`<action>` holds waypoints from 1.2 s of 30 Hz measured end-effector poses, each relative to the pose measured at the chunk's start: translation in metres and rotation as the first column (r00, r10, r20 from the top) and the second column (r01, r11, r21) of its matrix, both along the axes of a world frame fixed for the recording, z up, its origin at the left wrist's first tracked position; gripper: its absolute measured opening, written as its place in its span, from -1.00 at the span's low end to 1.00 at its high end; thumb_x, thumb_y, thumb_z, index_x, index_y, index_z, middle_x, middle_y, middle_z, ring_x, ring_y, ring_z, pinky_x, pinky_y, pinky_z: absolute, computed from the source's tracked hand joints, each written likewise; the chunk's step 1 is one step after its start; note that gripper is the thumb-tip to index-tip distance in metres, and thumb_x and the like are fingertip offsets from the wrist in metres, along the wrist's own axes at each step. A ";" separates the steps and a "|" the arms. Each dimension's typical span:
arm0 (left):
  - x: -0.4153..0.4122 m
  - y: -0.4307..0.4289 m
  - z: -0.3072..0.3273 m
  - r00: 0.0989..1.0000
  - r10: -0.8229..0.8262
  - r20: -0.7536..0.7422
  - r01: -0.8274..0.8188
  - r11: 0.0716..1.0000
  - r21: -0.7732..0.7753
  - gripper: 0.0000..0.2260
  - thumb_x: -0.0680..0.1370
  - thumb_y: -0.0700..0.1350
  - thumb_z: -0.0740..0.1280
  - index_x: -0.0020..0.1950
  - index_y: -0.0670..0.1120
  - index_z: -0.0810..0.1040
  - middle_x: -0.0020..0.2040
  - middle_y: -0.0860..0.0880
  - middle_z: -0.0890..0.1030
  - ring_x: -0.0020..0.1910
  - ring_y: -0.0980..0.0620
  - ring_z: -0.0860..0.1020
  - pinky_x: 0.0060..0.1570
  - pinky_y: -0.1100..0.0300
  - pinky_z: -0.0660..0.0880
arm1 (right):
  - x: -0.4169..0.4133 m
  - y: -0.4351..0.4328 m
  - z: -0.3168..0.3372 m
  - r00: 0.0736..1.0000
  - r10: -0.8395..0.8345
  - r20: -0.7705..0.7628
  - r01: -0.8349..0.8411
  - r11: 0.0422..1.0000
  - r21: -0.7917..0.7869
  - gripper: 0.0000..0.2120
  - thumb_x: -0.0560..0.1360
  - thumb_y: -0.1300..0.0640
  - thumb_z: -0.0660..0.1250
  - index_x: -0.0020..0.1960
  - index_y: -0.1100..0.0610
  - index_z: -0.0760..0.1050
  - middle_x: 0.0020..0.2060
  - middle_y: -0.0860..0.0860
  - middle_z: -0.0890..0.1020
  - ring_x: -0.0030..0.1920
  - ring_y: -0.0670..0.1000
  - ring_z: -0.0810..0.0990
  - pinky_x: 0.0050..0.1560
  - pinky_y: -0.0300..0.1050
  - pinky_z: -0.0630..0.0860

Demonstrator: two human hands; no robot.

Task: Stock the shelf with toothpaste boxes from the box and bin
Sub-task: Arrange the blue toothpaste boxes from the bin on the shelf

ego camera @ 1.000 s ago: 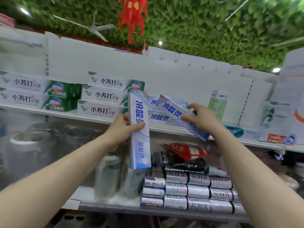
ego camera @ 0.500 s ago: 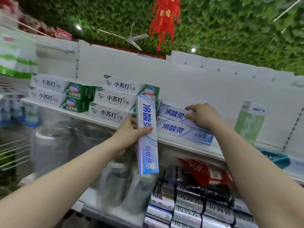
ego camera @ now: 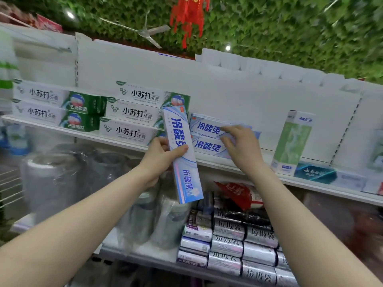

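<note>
**Head view: one box landed, the next is waiting in the left hand**

Nearest to me, my left hand [ego camera: 160,157] keeps its grip on an upright blue box [ego camera: 182,154], thumb across the printed front and fingers wrapped behind. It has hardly shifted in the last second.

Just past it is the real change. A second ago my right hand [ego camera: 241,148] held a box tilted in the air. That box now lies flat as the top of the two-high blue stack [ego camera: 207,139]. The right hand has let go, and its loosely spread fingers [ego camera: 224,129] rest against the stack's fronts, holding nothing. I read this as squaring up the pair.

The stack sits at the front of the upper shelf [ego camera: 83,134], just right of the green-and-white boxes [ego camera: 132,112], which are piled three high. Further right stands a tall green carton [ego camera: 292,141], with bare shelf between it and the stack.

For the task, that is one placement done. I judge the left hand's box goes next, turned flat onto the stack or beside it. The supply box and bin are out of frame.
</note>
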State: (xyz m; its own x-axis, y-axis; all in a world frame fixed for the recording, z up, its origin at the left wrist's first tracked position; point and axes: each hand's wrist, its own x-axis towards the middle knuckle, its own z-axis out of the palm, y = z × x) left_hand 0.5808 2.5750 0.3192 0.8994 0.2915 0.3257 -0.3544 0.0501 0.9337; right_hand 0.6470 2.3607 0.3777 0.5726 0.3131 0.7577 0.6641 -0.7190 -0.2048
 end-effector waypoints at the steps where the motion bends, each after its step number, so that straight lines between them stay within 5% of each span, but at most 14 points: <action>1: 0.000 -0.002 0.001 1.000 0.002 0.003 -0.002 1.000 -0.026 -0.52 0.45 -0.13 0.48 0.25 -0.25 0.36 0.07 -0.15 0.65 -0.06 -0.03 0.68 -0.14 0.11 0.62 | -0.016 0.003 -0.005 0.984 0.104 -0.143 -0.090 0.990 0.106 -0.77 0.59 0.08 0.30 0.19 0.08 0.62 0.06 -0.01 0.68 0.09 -0.02 0.59 0.12 -0.13 0.47; 3: -0.001 -0.006 0.003 1.000 0.006 0.015 -0.005 0.997 -0.071 -0.50 0.44 -0.13 0.49 0.26 -0.27 0.36 0.10 -0.18 0.63 -0.02 -0.05 0.66 -0.15 0.11 0.59 | -0.043 0.009 -0.018 0.875 0.286 -0.391 -0.221 0.954 0.203 -0.76 0.61 -0.03 0.26 0.09 0.07 0.64 -0.08 -0.07 0.71 0.00 -0.05 0.64 0.12 -0.08 0.53; 5: -0.002 -0.012 0.005 1.000 0.012 0.025 -0.009 0.994 -0.112 -0.48 0.44 -0.12 0.50 0.26 -0.28 0.35 0.13 -0.20 0.61 0.04 -0.10 0.64 -0.03 -0.01 0.60 | -0.060 0.013 -0.034 0.738 0.388 -0.552 -0.307 0.922 0.238 -0.72 0.62 -0.07 0.24 0.13 0.07 0.62 -0.02 -0.06 0.71 0.03 -0.05 0.65 0.18 0.00 0.53; 9: -0.008 -0.025 0.008 0.999 -0.013 0.049 0.021 0.989 -0.150 -0.50 0.46 -0.14 0.49 0.26 -0.28 0.34 0.12 -0.17 0.62 0.07 -0.11 0.64 0.10 -0.14 0.57 | -0.076 0.006 -0.051 0.565 0.493 -0.662 -0.325 0.870 0.370 -0.73 0.57 0.08 0.36 0.23 0.16 0.58 0.01 0.00 0.71 -0.06 -0.13 0.63 -0.04 -0.26 0.54; 12: -0.012 -0.032 0.008 0.997 -0.071 0.029 0.074 0.989 -0.126 -0.60 0.49 -0.13 0.46 0.22 -0.25 0.41 0.11 -0.18 0.64 0.06 -0.15 0.64 0.09 -0.20 0.56 | -0.079 -0.010 -0.052 0.521 0.481 -0.706 -0.231 0.875 0.425 -0.70 0.54 0.05 0.40 0.22 0.16 0.56 0.05 0.11 0.68 -0.04 -0.02 0.63 0.06 0.04 0.58; 14: -0.016 -0.036 0.007 0.991 -0.130 0.026 0.132 0.990 -0.045 -0.76 0.54 -0.12 0.41 0.15 -0.19 0.52 0.08 -0.13 0.66 0.07 -0.16 0.64 0.09 -0.22 0.55 | -0.080 -0.021 -0.048 0.529 0.464 -0.710 -0.161 0.877 0.453 -0.73 0.54 0.11 0.39 0.19 0.18 0.51 0.04 0.10 0.64 -0.07 -0.01 0.65 0.00 0.10 0.62; 19: -0.021 -0.045 0.011 0.969 -0.245 -0.034 0.248 0.963 0.102 -0.81 0.62 -0.17 0.26 0.23 -0.12 0.51 0.19 -0.12 0.59 0.18 -0.09 0.58 0.10 -0.02 0.58 | -0.089 -0.050 -0.031 0.669 0.327 -0.668 -0.048 0.915 0.400 -0.77 0.55 0.10 0.38 0.15 0.18 0.51 -0.09 0.04 0.58 -0.25 -0.10 0.59 -0.30 -0.24 0.55; 22: -0.018 -0.049 0.016 0.962 -0.270 -0.033 0.271 0.946 0.178 -0.80 0.63 -0.22 0.23 0.22 -0.01 0.47 0.20 -0.13 0.54 0.17 -0.10 0.57 0.12 0.07 0.56 | -0.088 -0.065 -0.016 0.822 0.068 -0.566 0.071 0.973 0.220 -0.78 0.55 0.02 0.38 0.10 0.13 0.51 -0.10 0.05 0.61 -0.29 -0.12 0.55 -0.39 -0.34 0.47; 25: -0.012 -0.052 0.020 0.975 -0.222 0.007 0.209 0.926 0.314 -0.55 0.61 -0.21 0.27 0.49 -0.07 0.29 0.34 -0.10 0.47 0.26 -0.04 0.52 0.25 0.01 0.49 | -0.076 -0.071 0.002 0.902 -0.204 -0.380 0.197 0.979 -0.058 -0.74 0.55 -0.03 0.36 0.08 0.16 0.48 -0.06 0.10 0.59 -0.19 0.03 0.55 -0.25 -0.10 0.45; 29: -0.003 -0.051 0.024 0.985 -0.041 0.168 -0.091 0.699 0.709 -0.52 0.60 -0.16 0.25 0.52 -0.06 0.28 0.43 -0.01 0.42 0.37 0.03 0.41 0.36 0.14 0.32 | -0.057 -0.062 0.018 0.903 -0.305 -0.303 0.256 0.948 -0.190 -0.66 0.54 -0.10 0.34 0.15 0.14 0.47 0.03 0.10 0.51 -0.07 0.09 0.50 -0.15 -0.10 0.34; 36: 0.025 -0.044 0.028 0.968 0.060 0.242 -0.244 0.421 0.873 -0.50 0.61 -0.18 0.23 0.55 -0.05 0.22 0.55 -0.05 0.18 0.50 -0.07 0.22 0.45 0.03 0.21 | -0.021 -0.039 0.041 0.922 -0.266 -0.280 0.224 0.959 -0.174 -0.62 0.54 -0.07 0.34 0.22 0.16 0.51 0.07 0.15 0.48 0.05 0.17 0.52 -0.01 -0.09 0.38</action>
